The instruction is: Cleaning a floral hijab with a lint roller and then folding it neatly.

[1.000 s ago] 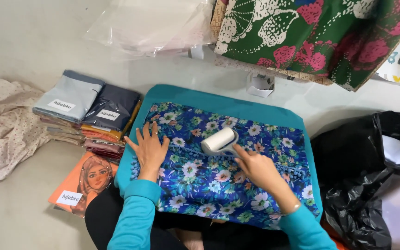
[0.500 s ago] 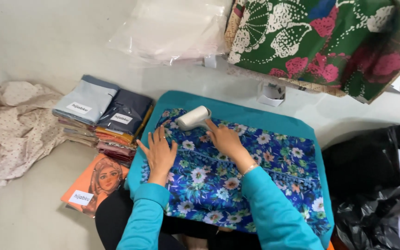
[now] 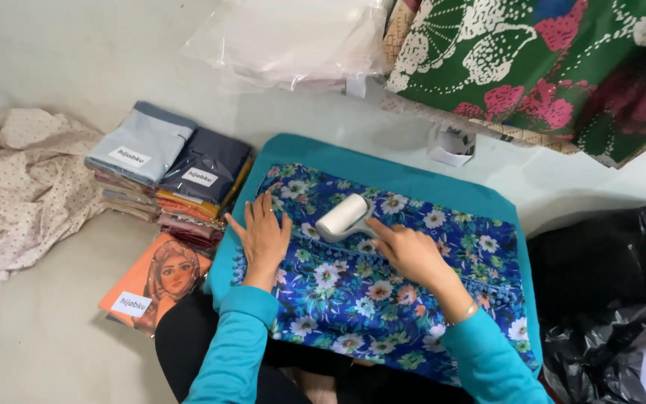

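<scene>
Head camera looked down on a blue flowered cloth spread over a teal cloth across the person's lap and the floor. The left hand lay flat on the flowered cloth near its left edge, fingers spread apart and pressing down, gripping nothing. The right hand was wrapped around the handle of a white lint roller, whose roll rested on the flowered cloth just beside the left hand, tilted toward the upper right. Both arms wore teal sleeves. To the left of the teal cloth stood a stack of folded cloths in clear packets, touching its edge, and below that an orange packet with a drawn face lay on the floor. A cream dotted cloth lay crumpled farther left. A black plastic bag sat at the right, a green and pink patterned fabric hung at the top, with clear plastic bags beside it.
</scene>
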